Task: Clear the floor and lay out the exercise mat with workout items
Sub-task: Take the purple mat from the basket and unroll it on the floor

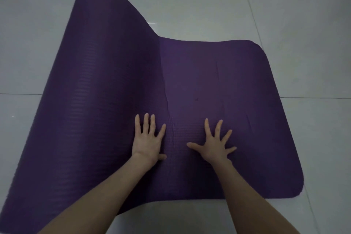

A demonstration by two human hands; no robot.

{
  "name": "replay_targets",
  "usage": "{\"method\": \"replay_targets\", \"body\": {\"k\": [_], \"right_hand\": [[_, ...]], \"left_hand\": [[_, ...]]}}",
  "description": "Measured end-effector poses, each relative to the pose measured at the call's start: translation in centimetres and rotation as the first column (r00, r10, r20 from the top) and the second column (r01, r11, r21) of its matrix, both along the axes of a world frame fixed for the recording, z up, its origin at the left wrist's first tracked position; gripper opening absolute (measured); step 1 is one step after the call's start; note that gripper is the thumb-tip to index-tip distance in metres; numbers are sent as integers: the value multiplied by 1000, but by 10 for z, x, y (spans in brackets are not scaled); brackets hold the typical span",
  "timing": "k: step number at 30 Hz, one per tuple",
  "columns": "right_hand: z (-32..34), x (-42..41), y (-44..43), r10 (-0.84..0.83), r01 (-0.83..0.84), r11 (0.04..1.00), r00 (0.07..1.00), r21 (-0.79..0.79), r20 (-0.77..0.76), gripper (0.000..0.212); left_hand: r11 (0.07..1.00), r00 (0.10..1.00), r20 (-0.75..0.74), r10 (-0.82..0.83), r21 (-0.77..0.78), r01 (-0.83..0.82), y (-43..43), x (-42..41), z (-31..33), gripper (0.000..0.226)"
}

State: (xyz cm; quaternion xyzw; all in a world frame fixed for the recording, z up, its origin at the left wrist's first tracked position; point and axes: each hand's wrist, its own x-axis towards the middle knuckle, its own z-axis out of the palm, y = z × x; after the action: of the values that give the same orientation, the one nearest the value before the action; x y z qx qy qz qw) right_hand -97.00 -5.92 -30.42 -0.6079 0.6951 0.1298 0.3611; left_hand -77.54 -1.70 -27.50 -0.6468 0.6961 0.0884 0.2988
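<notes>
Mat on floor, rolled part left, flat part right, both hands on mat.

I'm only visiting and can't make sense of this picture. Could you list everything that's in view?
exercise mat: one, dark purple, on the floor; right part lies flat, left part rises in a big curl.
floor: one, pale grey tiles with thin joints, showing all round the mat.
left hand: one, fingers straight, flat on the mat at the foot of the curl.
right hand: one, fingers spread, flat on the flat part of the mat.
forearms: two, bare, reaching in from the bottom edge.
</notes>
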Motion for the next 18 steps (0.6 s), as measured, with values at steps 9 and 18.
{"method": "replay_targets", "body": {"k": [9,18], "right_hand": [[7,-15,6,2,0,999,999,54,-34,109],[56,46,-4,133,-117,989,970,-93,202,95]], "left_hand": [[996,991,-136,-4,93,16,11,2,-12,100],[974,987,-136,81,-198,-107,23,37,57,80]]}}
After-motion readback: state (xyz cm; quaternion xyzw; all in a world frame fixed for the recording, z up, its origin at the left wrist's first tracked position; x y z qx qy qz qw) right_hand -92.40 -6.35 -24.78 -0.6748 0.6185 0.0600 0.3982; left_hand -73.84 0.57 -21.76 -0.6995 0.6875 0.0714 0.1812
